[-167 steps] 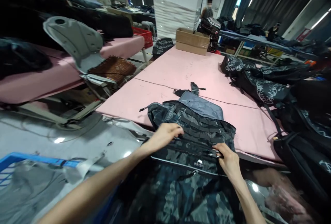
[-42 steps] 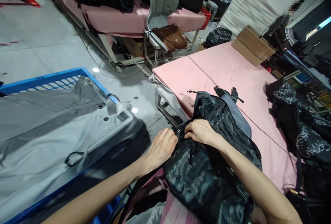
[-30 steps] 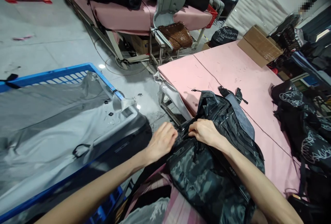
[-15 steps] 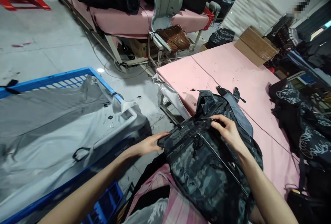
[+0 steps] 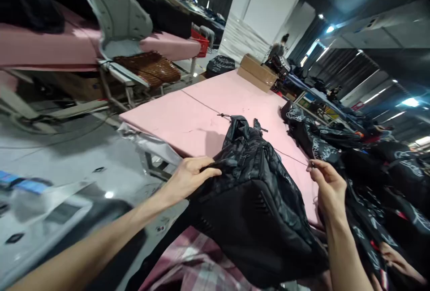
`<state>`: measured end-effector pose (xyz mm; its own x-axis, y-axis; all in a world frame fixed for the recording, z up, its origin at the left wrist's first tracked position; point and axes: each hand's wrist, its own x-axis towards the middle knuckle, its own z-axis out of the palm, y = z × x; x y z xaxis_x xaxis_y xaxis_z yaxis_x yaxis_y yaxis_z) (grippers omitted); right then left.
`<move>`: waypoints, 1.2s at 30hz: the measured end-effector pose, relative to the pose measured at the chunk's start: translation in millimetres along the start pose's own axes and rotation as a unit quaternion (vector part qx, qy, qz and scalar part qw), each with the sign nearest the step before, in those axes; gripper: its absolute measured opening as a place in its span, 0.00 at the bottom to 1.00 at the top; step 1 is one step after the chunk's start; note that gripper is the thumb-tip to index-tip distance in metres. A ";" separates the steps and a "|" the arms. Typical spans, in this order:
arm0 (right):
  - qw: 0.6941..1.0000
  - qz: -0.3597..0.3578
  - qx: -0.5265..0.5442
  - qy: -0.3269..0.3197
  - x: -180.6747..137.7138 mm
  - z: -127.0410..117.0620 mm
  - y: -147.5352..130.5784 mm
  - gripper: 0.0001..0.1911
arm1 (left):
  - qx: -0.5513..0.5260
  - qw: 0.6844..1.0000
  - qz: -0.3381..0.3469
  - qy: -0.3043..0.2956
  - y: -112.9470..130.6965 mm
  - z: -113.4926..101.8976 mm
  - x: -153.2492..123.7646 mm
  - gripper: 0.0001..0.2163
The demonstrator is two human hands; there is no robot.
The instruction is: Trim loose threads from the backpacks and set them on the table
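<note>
A dark camouflage backpack [image 5: 255, 192] lies tipped at the near edge of the pink table [image 5: 201, 112], its black padded side facing me. My left hand [image 5: 190, 177] is closed on the bag's left edge, thumb on top. To the right of the bag, my right hand [image 5: 327, 186] is raised with finger and thumb pinched on something thin, perhaps a thread or a small pull, which I cannot make out.
A heap of black printed backpacks [image 5: 339, 143] fills the right side. A cardboard box [image 5: 257, 71] sits at the table's far end. A grey chair with a woven seat [image 5: 134, 53] stands to the left, a second pink table [image 5: 47, 44] behind it. A person stands far back.
The bag has been turned so its black padded side faces me. My right hand has left the bag's top and lifted to the right in a pinch. My view swung up and rightward.
</note>
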<state>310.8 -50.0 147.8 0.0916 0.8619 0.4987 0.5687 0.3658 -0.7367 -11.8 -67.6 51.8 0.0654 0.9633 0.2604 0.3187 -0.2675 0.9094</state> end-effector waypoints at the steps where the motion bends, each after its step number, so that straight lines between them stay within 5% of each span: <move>1: 0.998 -0.041 -0.049 -0.010 -6.4 -7.4 -14.1 0.10 | 0.000 1.000 0.009 -0.025 10.4 7.1 8.1 0.16; 6: 0.930 -0.264 -0.239 -0.096 -45.8 -5.9 -57.0 0.09 | -0.015 0.993 0.037 -0.107 41.2 48.2 29.2 0.20; 10: 0.892 -0.296 -0.330 -0.087 -52.2 -2.9 -51.2 0.10 | -0.043 0.990 0.043 -0.125 58.6 68.6 37.8 0.20; 16: 0.969 -0.139 -0.191 0.072 -53.9 -31.3 -17.1 0.06 | -0.109 0.989 -0.007 -0.096 67.3 77.5 57.7 0.20; 20: 0.980 -0.104 -0.158 0.065 -47.8 -27.6 1.7 0.07 | -0.158 0.983 -0.049 -0.078 63.6 81.1 73.0 0.19; 27: 0.990 -0.108 -0.077 0.049 66.9 -8.2 -6.6 0.11 | -0.312 0.926 -0.181 -0.113 91.6 52.1 129.0 0.20; 31: 0.996 -0.081 0.011 -0.031 128.2 22.7 8.6 0.11 | -0.196 0.961 -0.167 -0.102 80.2 25.3 164.0 0.21; 34: 0.996 -0.052 0.034 -0.060 149.8 56.4 30.3 0.11 | 0.032 0.991 -0.130 -0.001 61.5 12.8 174.5 0.21; 36: 0.996 -0.043 0.041 -0.073 155.7 72.5 41.5 0.11 | 0.181 0.976 -0.063 0.098 59.9 13.9 173.2 0.19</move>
<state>289.4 124.9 161.7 -0.0775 0.8653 0.4952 0.4994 0.4636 -0.7319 31.7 83.6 146.9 -0.1674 0.9555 0.2430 0.6284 -0.0865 0.7731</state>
